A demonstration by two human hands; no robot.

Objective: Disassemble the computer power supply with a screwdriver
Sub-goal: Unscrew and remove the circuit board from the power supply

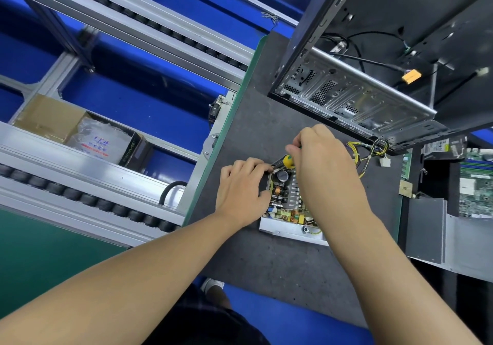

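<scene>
The power supply (285,198) lies open on the dark mat (280,270) right in front of me. Its lid is off and the circuit board, coils and capacitors are bare. My left hand (241,192) is on its 9 o'clock side, with the fingers curled over the casing rim to steady it. My right hand (320,163) comes in from 3 o'clock, fingers pinched round the yellow-capped screwdriver (289,161), which stands over the far corner of the board at 12 o'clock. I cannot see the tip under my own hand.

I judge the step in hand to be undoing a screw that holds the board in the casing. Next, the blade must sit square in the screw head, with firm downward pressure as I turn and the casing kept from sliding.

The yellow-and-black cable bundle (370,152) trails away at 2 o'clock. The gutted computer case (373,91) stands at 1 o'clock and a motherboard (477,184) lies at 3 o'clock. A cardboard box (53,120) sits well apart at 9 o'clock.
</scene>
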